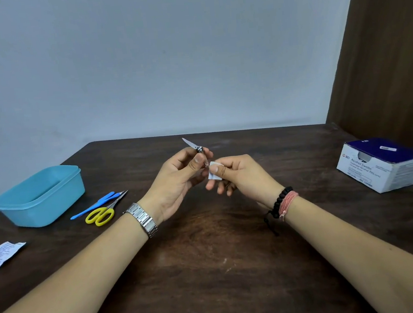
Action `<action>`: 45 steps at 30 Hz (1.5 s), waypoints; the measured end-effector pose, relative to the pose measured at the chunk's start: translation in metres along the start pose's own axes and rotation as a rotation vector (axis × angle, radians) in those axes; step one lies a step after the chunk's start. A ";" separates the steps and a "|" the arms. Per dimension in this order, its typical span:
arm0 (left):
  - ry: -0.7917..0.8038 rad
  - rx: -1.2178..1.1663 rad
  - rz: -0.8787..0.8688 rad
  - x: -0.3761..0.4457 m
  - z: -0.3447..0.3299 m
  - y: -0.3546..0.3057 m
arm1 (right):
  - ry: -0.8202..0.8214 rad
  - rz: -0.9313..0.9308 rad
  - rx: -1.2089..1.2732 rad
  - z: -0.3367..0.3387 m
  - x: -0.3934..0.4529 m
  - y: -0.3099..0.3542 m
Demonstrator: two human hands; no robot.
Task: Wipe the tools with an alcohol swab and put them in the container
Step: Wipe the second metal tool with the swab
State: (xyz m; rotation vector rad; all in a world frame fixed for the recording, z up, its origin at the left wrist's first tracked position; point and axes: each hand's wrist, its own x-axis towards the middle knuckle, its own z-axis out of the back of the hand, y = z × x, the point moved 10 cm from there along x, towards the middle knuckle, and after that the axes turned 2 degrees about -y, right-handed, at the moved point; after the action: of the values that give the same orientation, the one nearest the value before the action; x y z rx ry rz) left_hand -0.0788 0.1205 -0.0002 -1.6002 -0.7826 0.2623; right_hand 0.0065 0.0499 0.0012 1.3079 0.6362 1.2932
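Note:
My left hand (177, 181) holds a small metal nail clipper (194, 147) above the middle of the table, its lever sticking up and to the left. My right hand (237, 176) pinches a folded white alcohol swab (214, 172) against the clipper's lower end. The empty blue container (40, 197) stands at the left of the table. Beside it lie yellow-handled scissors (103, 213) and a blue-handled scalpel (96, 203).
A torn swab wrapper (0, 255) lies near the table's left front edge. The box of alcohol swabs (382, 164) stands at the right. A wall runs behind the dark wooden table (210, 257), and a brown panel rises at the back right.

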 end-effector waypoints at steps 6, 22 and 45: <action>-0.099 0.007 0.040 0.003 0.012 0.007 | -0.135 -0.029 0.043 0.018 0.001 -0.003; -0.102 -0.004 0.042 0.005 0.012 0.011 | -0.294 0.015 -0.128 0.035 0.000 -0.001; 0.039 0.972 -0.388 -0.005 -0.015 -0.016 | -0.218 -0.117 0.190 0.030 0.003 -0.017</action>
State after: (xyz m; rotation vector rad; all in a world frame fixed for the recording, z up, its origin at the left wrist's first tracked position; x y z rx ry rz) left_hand -0.0789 0.1061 0.0164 -0.5275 -0.7462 0.2674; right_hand 0.0401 0.0461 -0.0061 1.5192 0.6822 0.9969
